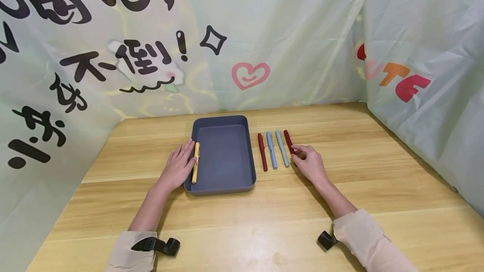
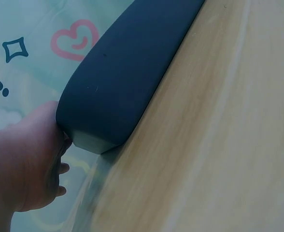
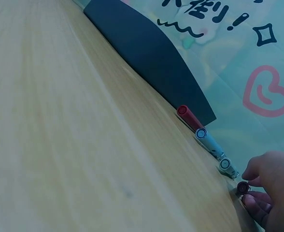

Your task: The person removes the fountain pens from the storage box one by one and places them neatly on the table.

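A dark grey tray (image 1: 227,154) stands on the table with a yellow pen (image 1: 195,163) inside, along its left wall. My left hand (image 1: 179,167) rests against that left side, fingers fairly straight, thumb over the rim near the yellow pen. To the right of the tray lie a red pen (image 1: 262,152), a blue pen (image 1: 272,150) and a light green pen (image 1: 282,148) side by side. My right hand (image 1: 309,163) pinches the near part of a dark red pen (image 1: 288,139) at the row's right end. In the right wrist view thumb and fingers flank its end (image 3: 242,188).
The wooden table (image 1: 264,226) extends around the tray and pens. A printed curtain (image 1: 302,45) rises behind the table's back edge and along its sides. Both forearms carry a black wrist camera (image 1: 172,247).
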Tool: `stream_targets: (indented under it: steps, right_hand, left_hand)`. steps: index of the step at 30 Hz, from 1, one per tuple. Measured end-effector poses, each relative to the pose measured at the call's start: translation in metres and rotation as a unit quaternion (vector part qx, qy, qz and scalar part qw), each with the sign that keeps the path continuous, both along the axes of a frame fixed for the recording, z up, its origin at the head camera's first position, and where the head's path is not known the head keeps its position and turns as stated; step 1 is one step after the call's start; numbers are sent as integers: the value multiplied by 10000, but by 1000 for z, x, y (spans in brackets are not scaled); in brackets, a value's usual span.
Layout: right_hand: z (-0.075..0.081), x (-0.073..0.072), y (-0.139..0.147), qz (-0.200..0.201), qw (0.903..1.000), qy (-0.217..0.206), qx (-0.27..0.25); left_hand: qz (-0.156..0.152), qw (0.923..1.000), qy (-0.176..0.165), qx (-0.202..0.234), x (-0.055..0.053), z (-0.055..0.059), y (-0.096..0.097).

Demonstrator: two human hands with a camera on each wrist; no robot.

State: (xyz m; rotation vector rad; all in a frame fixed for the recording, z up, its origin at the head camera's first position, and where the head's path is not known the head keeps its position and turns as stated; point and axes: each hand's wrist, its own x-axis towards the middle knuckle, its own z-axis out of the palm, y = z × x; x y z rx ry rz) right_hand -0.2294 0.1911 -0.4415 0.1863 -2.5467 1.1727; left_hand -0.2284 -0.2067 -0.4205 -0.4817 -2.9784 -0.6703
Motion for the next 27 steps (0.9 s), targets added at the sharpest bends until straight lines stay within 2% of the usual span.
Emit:
stream_targets:
  steps: [11, 27]
  right_hand:
    - [1, -1, 0, -81, 9996, -286, -38]
    - [16, 6, -8, 56, 9989, -339, -313]
  left_hand:
    - [-16, 10000, -20, -29, -1, 0, 0]
    - [88, 9999, -75, -27, -1, 0, -1]
